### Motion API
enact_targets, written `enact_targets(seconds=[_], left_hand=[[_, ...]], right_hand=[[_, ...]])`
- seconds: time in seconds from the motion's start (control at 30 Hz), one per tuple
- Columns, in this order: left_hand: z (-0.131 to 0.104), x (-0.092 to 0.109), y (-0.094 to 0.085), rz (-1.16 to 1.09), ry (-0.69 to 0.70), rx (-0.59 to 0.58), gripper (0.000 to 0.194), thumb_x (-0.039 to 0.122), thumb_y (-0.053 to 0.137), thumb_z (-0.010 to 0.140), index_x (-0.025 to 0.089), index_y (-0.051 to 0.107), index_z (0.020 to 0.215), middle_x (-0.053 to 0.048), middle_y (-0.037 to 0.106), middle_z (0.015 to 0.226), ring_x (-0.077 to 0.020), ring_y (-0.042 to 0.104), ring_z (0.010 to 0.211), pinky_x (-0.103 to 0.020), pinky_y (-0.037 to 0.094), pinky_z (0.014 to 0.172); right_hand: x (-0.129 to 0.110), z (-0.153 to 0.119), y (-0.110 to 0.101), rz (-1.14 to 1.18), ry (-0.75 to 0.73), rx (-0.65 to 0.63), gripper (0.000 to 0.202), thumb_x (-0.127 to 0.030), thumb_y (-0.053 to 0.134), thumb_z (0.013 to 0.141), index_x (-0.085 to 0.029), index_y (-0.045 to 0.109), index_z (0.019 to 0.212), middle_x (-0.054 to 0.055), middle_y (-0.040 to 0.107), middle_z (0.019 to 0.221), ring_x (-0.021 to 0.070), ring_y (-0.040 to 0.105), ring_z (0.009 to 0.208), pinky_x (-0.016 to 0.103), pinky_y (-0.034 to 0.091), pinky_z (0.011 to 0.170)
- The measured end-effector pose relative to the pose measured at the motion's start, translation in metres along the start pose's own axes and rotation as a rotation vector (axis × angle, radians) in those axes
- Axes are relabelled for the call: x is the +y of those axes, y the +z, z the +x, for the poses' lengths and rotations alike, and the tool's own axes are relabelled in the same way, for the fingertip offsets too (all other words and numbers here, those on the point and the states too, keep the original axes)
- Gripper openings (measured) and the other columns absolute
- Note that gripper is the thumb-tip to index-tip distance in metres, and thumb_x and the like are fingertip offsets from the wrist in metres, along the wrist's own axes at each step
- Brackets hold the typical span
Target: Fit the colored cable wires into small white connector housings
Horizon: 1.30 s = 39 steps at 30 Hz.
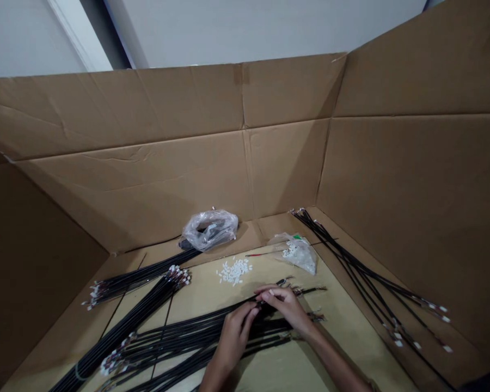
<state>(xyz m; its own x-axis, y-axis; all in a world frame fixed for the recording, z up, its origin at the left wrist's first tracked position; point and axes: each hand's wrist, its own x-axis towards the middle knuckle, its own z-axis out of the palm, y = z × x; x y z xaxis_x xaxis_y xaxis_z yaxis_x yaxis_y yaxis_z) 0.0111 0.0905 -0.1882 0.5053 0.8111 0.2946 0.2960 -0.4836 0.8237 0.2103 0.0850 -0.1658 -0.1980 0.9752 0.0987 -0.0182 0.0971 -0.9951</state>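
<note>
My left hand [237, 329] pinches a black cable near its end, above a spread of black cables [188, 332] on the tabletop. Close beside it, my right hand [283, 306] has thumb and fingers together on a small white plastic piece [271, 292]. The fingertips of both hands nearly meet, so the cable end between them is mostly hidden. Bare wire ends [316, 317] of the spread cables stick out to the right, under and past my right hand. Beyond my hands lies a loose pile of small white plastic pieces [234, 271].
A clear bag [302, 256] of white pieces lies behind my right hand, near a thin red-tipped tool [253, 255]. Another plastic bag [210, 230] covers cable ends at the back. Cable bundles lie left [122, 321] and right [351, 267]. Cardboard walls [179, 179] surround the work area.
</note>
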Motion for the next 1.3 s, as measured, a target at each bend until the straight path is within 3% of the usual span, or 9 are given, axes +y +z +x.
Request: enact_targets(seconds=[0.27, 0.43, 0.6, 0.97, 1.3], left_hand=[[-0.005, -0.011, -0.003, 0.072, 0.101, -0.01, 0.024, 0.035, 0.062, 0.1, 0.018, 0.066, 0.117, -0.007, 0.07, 0.113, -0.0185, 0.07, 0.092, -0.038, 0.061, 0.081], [-0.007, -0.013, -0.006, 0.113, 0.142, -0.011, 0.022, 0.034, 0.061, 0.1, 0.018, 0.066, 0.115, -0.005, 0.071, 0.107, -0.0159, 0.07, 0.084, -0.034, 0.061, 0.074], [-0.009, -0.013, -0.007, 0.131, 0.158, -0.028, 0.023, 0.033, 0.061, 0.1, 0.018, 0.066, 0.118, -0.007, 0.07, 0.113, -0.0178, 0.07, 0.091, -0.036, 0.061, 0.079], [-0.009, -0.018, -0.01, 0.154, 0.143, -0.067, 0.023, 0.034, 0.061, 0.1, 0.018, 0.065, 0.116, -0.006, 0.07, 0.108, -0.016, 0.069, 0.084, -0.034, 0.061, 0.074], [-0.008, -0.013, -0.003, 0.135, 0.136, -0.072, 0.023, 0.034, 0.061, 0.1, 0.018, 0.066, 0.116, -0.006, 0.07, 0.108, -0.0161, 0.069, 0.085, -0.034, 0.061, 0.075]], right_hand=[[0.007, -0.004, -0.001, 0.136, 0.097, 0.064, 0.026, -0.032, 0.068, 0.098, -0.015, 0.067, 0.118, 0.009, 0.069, 0.123, 0.026, 0.069, 0.109, 0.048, 0.057, 0.093], [0.013, -0.005, 0.001, 0.256, 0.209, 0.006, 0.027, -0.032, 0.066, 0.099, -0.015, 0.066, 0.12, 0.009, 0.07, 0.12, 0.0236, 0.07, 0.101, 0.044, 0.06, 0.087], [0.017, -0.006, 0.002, 0.334, 0.296, -0.064, 0.027, -0.034, 0.064, 0.1, -0.015, 0.066, 0.119, 0.009, 0.07, 0.119, 0.0231, 0.071, 0.099, 0.043, 0.06, 0.086], [-0.001, -0.008, -0.008, 0.281, 0.227, -0.063, 0.022, -0.031, 0.069, 0.098, -0.015, 0.069, 0.113, 0.009, 0.071, 0.12, 0.0251, 0.069, 0.107, 0.047, 0.057, 0.093], [0.011, -0.009, -0.009, 0.411, 0.312, -0.099, 0.023, -0.032, 0.066, 0.099, -0.014, 0.068, 0.113, 0.007, 0.072, 0.113, 0.022, 0.071, 0.097, 0.042, 0.06, 0.085]])
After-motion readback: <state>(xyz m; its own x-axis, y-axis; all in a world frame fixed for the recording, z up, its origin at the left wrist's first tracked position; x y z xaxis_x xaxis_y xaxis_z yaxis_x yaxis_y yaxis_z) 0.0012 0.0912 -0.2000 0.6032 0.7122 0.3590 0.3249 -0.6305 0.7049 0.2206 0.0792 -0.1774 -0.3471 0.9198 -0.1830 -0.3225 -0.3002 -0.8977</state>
